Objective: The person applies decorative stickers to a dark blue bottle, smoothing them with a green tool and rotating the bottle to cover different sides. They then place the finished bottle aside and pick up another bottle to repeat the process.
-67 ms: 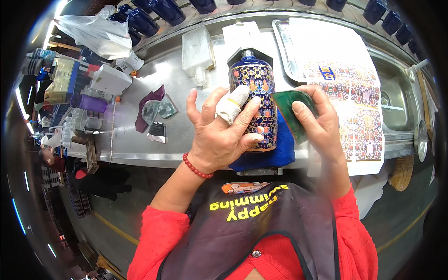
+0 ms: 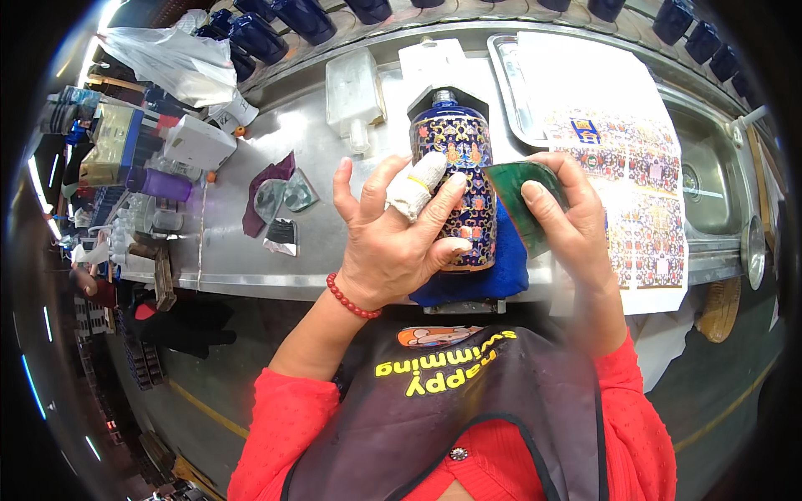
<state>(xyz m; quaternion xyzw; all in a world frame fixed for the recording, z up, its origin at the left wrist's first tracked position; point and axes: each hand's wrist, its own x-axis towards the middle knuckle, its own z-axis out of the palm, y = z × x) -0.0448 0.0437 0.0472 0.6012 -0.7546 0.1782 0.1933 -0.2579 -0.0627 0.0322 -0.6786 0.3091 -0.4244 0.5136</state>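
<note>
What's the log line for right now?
left hand: on patterned bottle; right hand: holding flat green piece; blue cloth: at bottle's base

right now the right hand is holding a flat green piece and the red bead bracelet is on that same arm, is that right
Not quite: the red bead bracelet is on the other arm, at the wrist of the left hand, as the head view shows. The right hand is indeed holding the flat green piece.

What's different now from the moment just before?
The shiny dark blue cylindrical containers along the top edge seem to have shifted slightly right. The left hand stays spread on the blue, gold-patterned bottle; the right hand still holds the flat green scraper.
</note>
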